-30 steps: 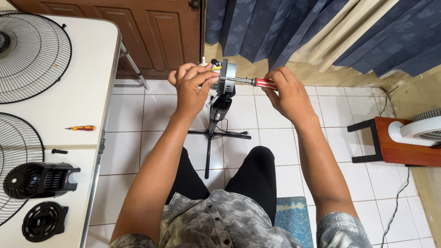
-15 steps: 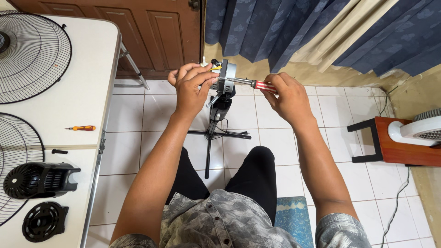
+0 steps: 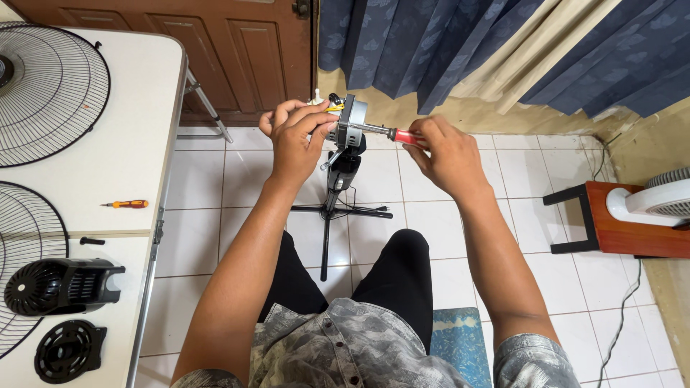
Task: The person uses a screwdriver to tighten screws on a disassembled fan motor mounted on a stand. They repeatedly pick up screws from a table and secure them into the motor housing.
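Observation:
A bare fan motor (image 3: 350,122) sits on top of a black stand (image 3: 336,194) with cross feet on the tiled floor. My left hand (image 3: 296,140) grips the motor's left side, where yellow and black wires show. My right hand (image 3: 444,154) holds a red-handled screwdriver (image 3: 392,134) level, its metal shaft reaching into the motor's right face.
A white table (image 3: 122,151) at left carries two wire fan grilles (image 3: 43,82), a small orange screwdriver (image 3: 126,204), a black motor cover (image 3: 57,286) and a black round ring part (image 3: 68,350). A white fan (image 3: 650,205) rests on a wooden stool at right. A brown door and blue curtains stand behind.
The right hand and screwdriver have shifted very slightly against the motor. The left hand keeps its hold.

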